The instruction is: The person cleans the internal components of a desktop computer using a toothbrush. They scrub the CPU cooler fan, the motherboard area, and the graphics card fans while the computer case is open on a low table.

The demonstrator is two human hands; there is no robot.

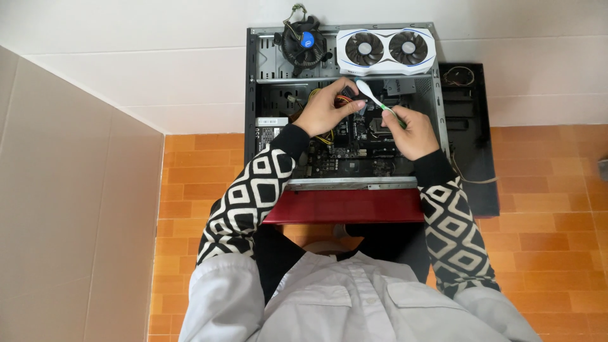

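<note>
An open computer case (252,95) lies on its side on the orange tile floor, its dark motherboard (354,149) facing up. My left hand (326,109) reaches into the case and pinches a small dark part with orange on it (347,98) among yellow cables. My right hand (411,132) holds a white and green toothbrush (373,98), its head pointing up-left toward the part in my left hand. Both arms wear black and white diamond-patterned sleeves.
A round CPU cooler fan with a blue centre (305,43) and a white graphics card with two fans (386,49) rest on the case's far edge. A black side panel (472,145) lies to the right. The case's red front (345,206) faces me. A beige wall (69,209) stands at left.
</note>
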